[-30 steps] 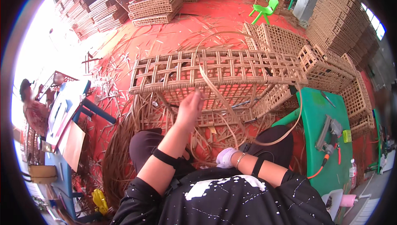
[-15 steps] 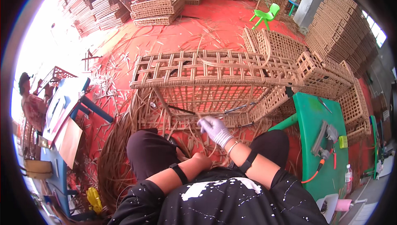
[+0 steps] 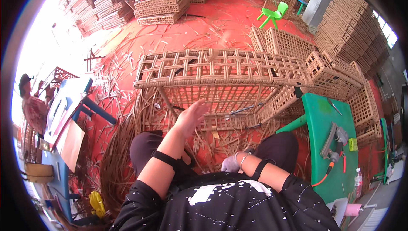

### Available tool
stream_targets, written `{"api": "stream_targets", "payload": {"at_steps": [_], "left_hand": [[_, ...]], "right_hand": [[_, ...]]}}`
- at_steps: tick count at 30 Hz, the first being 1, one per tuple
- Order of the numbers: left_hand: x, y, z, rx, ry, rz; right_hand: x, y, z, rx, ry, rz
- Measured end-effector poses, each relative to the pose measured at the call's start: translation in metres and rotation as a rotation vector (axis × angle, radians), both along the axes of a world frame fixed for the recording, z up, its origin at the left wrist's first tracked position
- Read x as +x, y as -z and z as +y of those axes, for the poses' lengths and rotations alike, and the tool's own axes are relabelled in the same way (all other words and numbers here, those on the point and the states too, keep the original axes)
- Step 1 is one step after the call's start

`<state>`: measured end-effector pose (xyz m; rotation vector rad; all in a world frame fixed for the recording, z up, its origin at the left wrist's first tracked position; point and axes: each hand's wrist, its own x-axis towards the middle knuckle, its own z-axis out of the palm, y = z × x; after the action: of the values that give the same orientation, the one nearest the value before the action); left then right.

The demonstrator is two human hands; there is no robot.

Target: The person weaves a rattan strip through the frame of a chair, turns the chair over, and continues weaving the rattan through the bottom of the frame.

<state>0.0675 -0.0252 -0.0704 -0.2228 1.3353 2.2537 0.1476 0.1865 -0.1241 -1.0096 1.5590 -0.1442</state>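
Note:
A woven rattan-like basket frame (image 3: 225,78) lies on its side in front of my knees, its open lattice facing up and toward me. My left hand (image 3: 192,116), bare, reaches forward to the frame's near opening with fingers outstretched; I see nothing held in it. Close to my lap is my right hand (image 3: 231,163) in a pale glove, fingers curled in; what they hold, if anything, is hidden. A blurred bit of strand (image 3: 212,54) shows at the frame's top edge. Loose strands (image 3: 123,154) lie in a thick bundle left of my knee.
On my right a green table (image 3: 323,125) carries a staple-gun-like air tool (image 3: 333,144) with an orange-red hose. More woven baskets (image 3: 335,76) stand behind it. A blue table (image 3: 63,120) and a person (image 3: 34,108) are at left. Scraps cover the red floor (image 3: 204,27).
My left hand has moved up and forward from my lap toward the frame. My right hand has drawn back down to my lap. The long strand arching over the frame no longer shows there.

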Motion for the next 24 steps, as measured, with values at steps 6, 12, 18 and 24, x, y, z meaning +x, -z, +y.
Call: {"api": "stream_targets", "payload": {"at_steps": [6,12,18,24], "left_hand": [[-0.012,-0.019,0.011,-0.141,-0.136,0.182],[0.026,0.01,0.026,-0.399,-0.349,0.111],[0.102,0.054,0.051,-1.093,0.332,0.376],[0.099,0.033,0.059,-1.527,0.754,0.531]], "right_hand": [[-0.009,0.009,0.015,-0.018,0.256,-0.152],[-0.02,-0.017,0.005,-0.333,0.74,0.633],[-0.063,-0.08,-0.042,-1.021,1.449,0.11],[-0.064,-0.089,-0.04,-0.929,1.46,0.022]]}}
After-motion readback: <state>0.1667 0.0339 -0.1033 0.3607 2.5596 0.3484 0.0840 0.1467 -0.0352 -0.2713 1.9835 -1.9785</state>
